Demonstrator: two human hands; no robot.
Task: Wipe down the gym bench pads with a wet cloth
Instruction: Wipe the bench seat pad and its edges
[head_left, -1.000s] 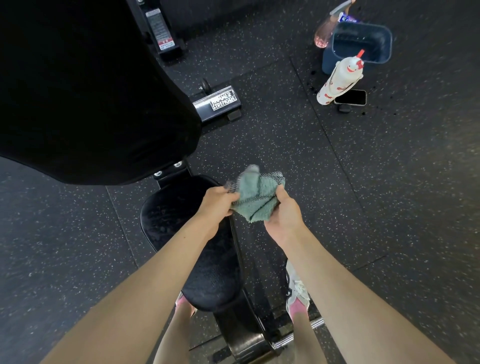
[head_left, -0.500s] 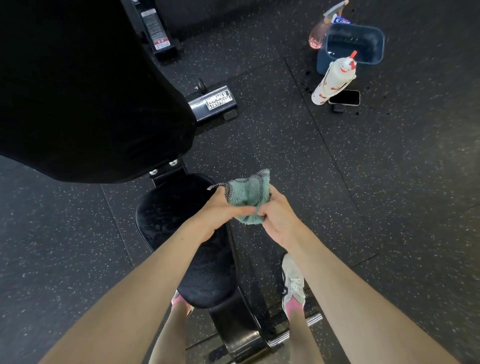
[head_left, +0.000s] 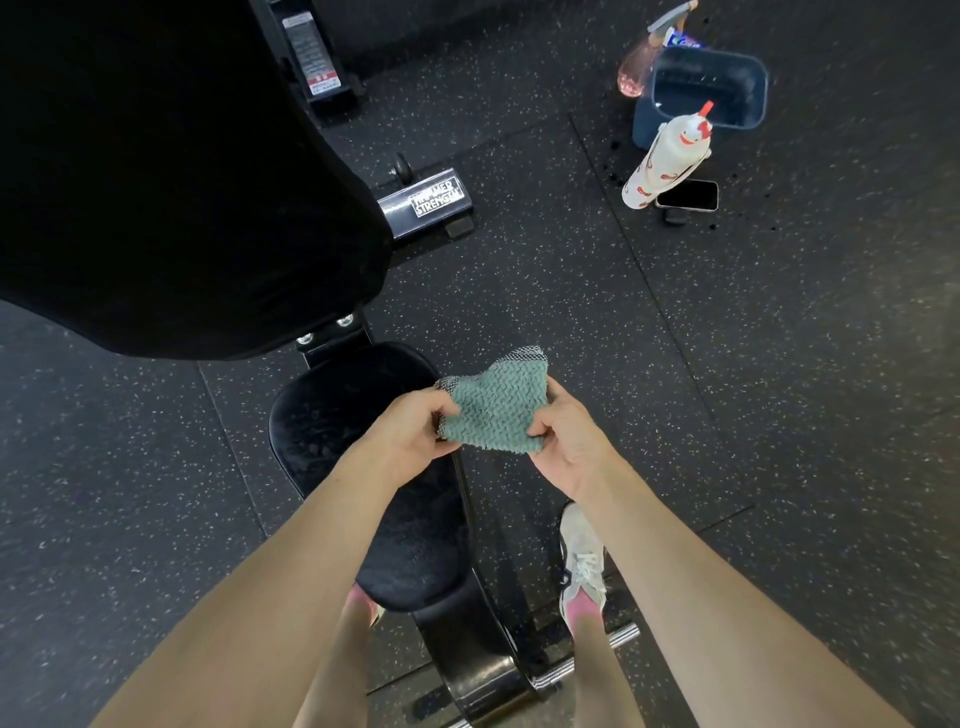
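A folded green cloth (head_left: 496, 410) with a dark checked edge hangs in the air between my hands, just right of the black seat pad (head_left: 358, 415). My left hand (head_left: 410, 434) pinches its left edge and my right hand (head_left: 566, 447) pinches its lower right corner. The seat pad lies below my left forearm, which covers part of it. The large black back pad (head_left: 171, 171) fills the upper left, tilted up toward me.
The bench's steel frame (head_left: 431, 200) reaches across the speckled rubber floor. At the upper right stand a blue bucket (head_left: 701, 93), a pink spray bottle (head_left: 636, 73), a white bottle with red print (head_left: 665, 158) and a phone (head_left: 688, 195). My shoes (head_left: 582, 566) stand by the bench base.
The cloth went from bunched between my hands to spread flatter, with my hands a little further apart. The view shifted slightly.
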